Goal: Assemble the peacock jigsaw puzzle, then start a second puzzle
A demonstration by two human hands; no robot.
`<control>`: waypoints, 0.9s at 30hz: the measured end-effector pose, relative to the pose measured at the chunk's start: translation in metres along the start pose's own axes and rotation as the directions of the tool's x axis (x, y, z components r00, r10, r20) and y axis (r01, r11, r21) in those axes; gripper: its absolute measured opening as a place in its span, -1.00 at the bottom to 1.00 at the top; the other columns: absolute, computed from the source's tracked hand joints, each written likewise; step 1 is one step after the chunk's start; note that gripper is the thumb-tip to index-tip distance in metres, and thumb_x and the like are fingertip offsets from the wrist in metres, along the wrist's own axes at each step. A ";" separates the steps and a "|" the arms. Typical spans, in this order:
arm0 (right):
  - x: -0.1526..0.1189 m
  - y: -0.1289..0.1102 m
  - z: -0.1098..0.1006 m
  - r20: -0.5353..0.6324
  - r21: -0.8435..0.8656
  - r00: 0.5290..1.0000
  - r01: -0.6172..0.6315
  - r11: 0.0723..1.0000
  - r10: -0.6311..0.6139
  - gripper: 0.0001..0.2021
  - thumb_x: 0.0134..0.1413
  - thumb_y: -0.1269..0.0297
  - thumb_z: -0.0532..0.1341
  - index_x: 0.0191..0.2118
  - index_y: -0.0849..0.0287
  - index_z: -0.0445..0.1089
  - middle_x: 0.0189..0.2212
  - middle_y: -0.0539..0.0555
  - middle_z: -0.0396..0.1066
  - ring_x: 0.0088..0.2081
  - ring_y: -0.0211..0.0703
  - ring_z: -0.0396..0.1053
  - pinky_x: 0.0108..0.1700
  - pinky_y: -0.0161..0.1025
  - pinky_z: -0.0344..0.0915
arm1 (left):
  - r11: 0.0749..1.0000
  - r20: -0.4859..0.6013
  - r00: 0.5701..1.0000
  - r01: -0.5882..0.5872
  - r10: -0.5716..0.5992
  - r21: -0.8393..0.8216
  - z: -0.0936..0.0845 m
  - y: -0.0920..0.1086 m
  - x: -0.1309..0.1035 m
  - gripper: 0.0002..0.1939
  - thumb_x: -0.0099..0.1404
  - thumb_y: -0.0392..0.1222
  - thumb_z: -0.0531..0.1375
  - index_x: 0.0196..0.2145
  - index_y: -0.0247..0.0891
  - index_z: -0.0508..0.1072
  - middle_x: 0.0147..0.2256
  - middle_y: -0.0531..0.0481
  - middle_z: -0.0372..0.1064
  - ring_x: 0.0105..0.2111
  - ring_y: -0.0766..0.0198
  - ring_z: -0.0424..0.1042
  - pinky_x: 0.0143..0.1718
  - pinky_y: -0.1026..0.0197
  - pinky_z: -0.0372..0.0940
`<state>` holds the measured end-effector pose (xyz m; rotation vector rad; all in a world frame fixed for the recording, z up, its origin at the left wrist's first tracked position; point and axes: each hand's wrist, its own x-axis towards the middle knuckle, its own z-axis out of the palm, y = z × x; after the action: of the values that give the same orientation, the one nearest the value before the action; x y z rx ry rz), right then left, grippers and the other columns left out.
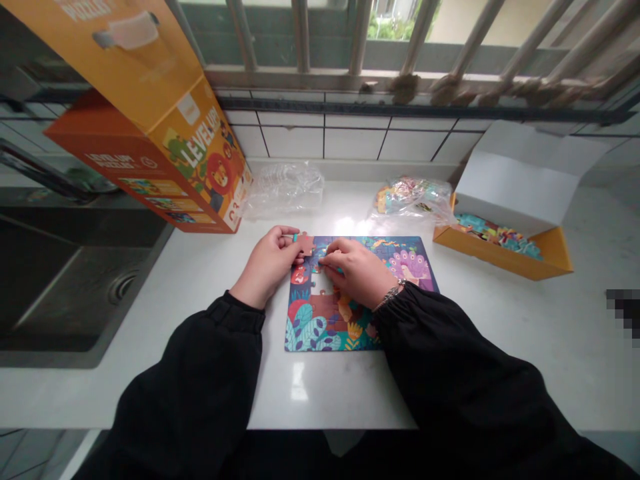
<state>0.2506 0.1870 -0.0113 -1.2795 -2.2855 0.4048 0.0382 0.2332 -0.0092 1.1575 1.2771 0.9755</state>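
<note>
A colourful jigsaw puzzle (310,327) lies flat on the white counter, mostly joined, with a pale gap left of its middle. My left hand (270,263) pinches a pinkish-brown puzzle piece (306,244) over the puzzle's upper left corner. Above the gap's upper edge is my right hand (357,270), its thumb and fingers closed at a small spot among the pieces. Whatever lies between those fingertips is mostly covered by the fingers. A bracelet circles the right wrist, and both sleeves are black.
An orange puzzle box (200,160) stands open at the left, beside a dark sink (95,353). Clear crumpled plastic (285,190) and a plastic bag of pieces (413,197) lie by the tiled wall. At right, an open yellow box (505,257) holds loose pieces.
</note>
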 end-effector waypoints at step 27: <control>-0.006 0.005 -0.014 0.042 0.282 0.987 -0.161 0.946 0.155 -0.88 0.29 0.39 0.37 -0.12 0.04 0.63 -0.29 -0.05 0.65 -0.29 -0.21 0.54 -0.20 -0.27 0.33 | 0.906 0.391 0.919 -0.211 0.055 0.368 -0.013 0.022 -0.022 -0.76 0.20 0.01 0.48 -0.30 -0.18 0.62 -0.47 0.00 0.53 -0.50 0.22 0.46 -0.50 0.25 0.30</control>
<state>0.2644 0.1846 -0.0029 -1.3159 -2.0533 0.7750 0.0251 0.2166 0.0169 1.6851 1.1212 0.5539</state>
